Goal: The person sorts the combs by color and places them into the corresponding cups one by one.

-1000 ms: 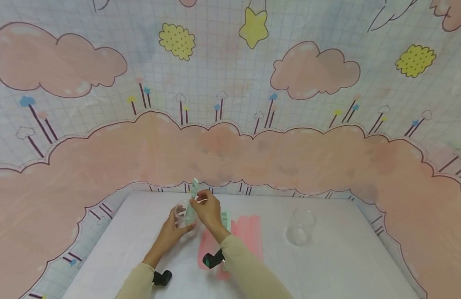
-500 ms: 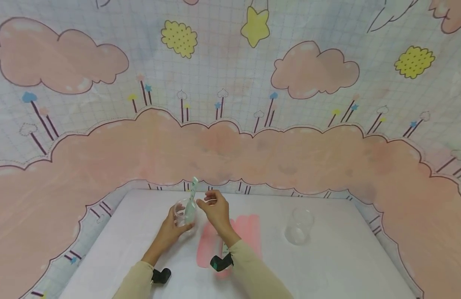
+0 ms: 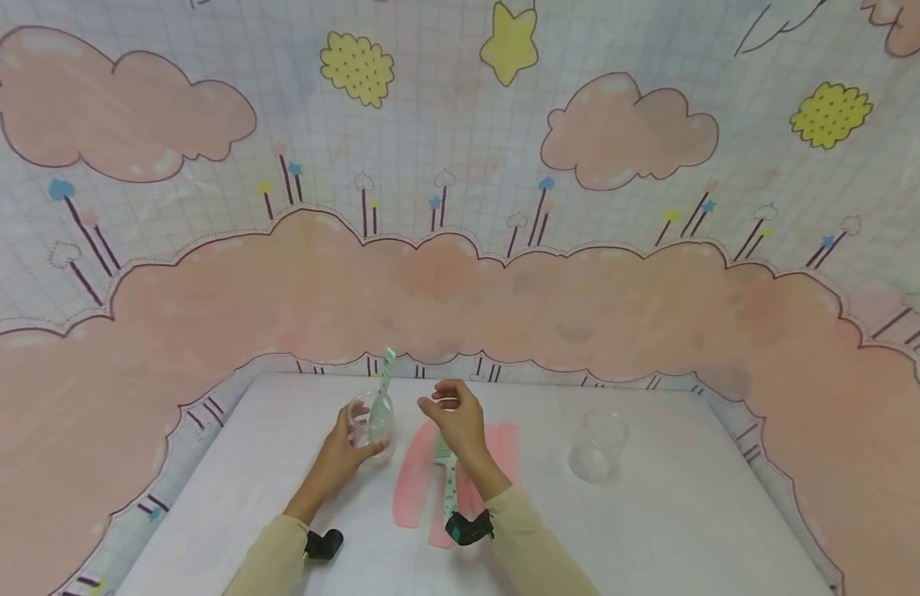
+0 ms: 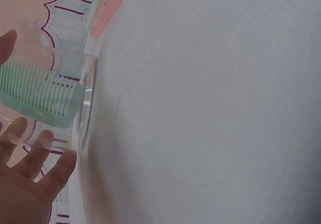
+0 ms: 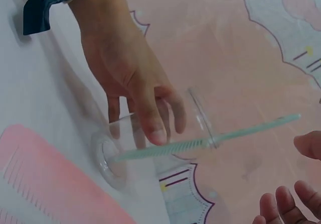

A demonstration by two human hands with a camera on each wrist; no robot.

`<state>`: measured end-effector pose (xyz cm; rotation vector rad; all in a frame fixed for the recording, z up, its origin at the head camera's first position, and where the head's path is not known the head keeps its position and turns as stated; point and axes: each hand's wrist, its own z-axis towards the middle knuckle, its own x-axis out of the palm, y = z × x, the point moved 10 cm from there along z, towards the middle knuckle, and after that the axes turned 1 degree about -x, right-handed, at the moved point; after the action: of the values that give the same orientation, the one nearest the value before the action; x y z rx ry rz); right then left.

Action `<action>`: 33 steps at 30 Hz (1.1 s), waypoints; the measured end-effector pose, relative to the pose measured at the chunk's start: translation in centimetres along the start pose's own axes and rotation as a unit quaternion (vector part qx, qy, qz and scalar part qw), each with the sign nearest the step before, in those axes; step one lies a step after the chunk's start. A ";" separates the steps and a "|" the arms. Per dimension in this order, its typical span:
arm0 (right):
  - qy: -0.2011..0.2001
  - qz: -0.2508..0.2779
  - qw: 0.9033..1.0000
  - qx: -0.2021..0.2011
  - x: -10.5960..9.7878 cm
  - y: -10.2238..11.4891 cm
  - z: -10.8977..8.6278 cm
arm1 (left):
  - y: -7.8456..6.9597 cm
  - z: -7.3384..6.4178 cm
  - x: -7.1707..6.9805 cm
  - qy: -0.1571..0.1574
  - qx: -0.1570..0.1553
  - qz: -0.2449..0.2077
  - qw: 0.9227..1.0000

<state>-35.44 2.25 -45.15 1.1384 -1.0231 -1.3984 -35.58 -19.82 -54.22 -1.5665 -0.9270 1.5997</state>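
My left hand (image 3: pixel 336 459) grips a clear cup (image 5: pixel 203 113) on the left of the table, fingers and thumb around its side. A mint-green comb (image 3: pixel 386 377) stands in the cup, teeth end down and patterned handle sticking out of the top. In the left wrist view, the comb's toothed part (image 4: pixel 35 96) shows through the clear wall. My right hand (image 3: pixel 463 422) is just right of the cup with loosely bent fingers and holds nothing. Beneath it lies another green comb (image 3: pixel 450 488), among several pink combs (image 3: pixel 413 488), partly hidden by the hand and wrist.
A second clear cup (image 3: pixel 595 459) stands on the right of the white table (image 3: pixel 676 513). A patterned cloth backdrop (image 3: pixel 504 310) hangs behind the table and along its sides.
My right hand has let go of the green comb's handle and moved right, away from the cup. The comb stays in the cup, and my left hand keeps its hold.
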 end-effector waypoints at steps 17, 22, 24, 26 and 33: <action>-0.045 0.008 0.999 0.008 -5.4 -1.7 0.1 | -0.1 1.1 -0.1 0.003 0.002 0.011 1.000; -0.049 -0.001 0.999 0.008 -6.5 -2.5 0.4 | -0.1 1.5 0.0 0.005 0.001 0.005 1.000; -0.047 -0.002 0.999 0.015 -6.8 -3.1 0.4 | -0.1 1.7 0.0 0.006 -0.001 0.004 1.000; -0.041 -0.003 0.999 0.025 -7.0 -3.6 0.4 | 0.0 1.8 0.0 0.005 -0.004 0.004 1.000; -0.026 0.007 0.998 0.061 -7.4 -5.2 0.0 | 0.1 2.2 0.0 0.006 -0.006 0.007 1.000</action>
<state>-36.14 10.18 -49.35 1.1871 -1.1651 -1.3758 -37.77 -19.94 -54.30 -1.5911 -0.9232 1.5954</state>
